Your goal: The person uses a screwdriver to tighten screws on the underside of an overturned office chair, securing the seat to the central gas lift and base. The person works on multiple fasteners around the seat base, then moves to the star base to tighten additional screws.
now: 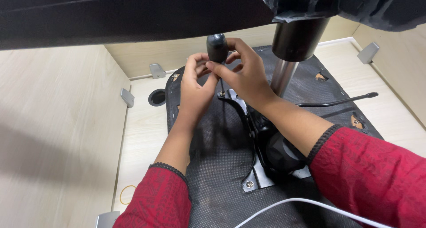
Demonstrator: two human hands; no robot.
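Over the upturned chair base [222,166], both hands pinch a screwdriver handle [217,47]: right hand [244,75] on top, left hand [195,88] just below, shaft straight down onto a bracket screw [220,94].

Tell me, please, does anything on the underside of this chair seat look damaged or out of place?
Yes. The black fabric cover is torn in small spots near its right edge and far edge, showing light material beneath. Otherwise, both hands hold a screwdriver upright at the metal bracket.
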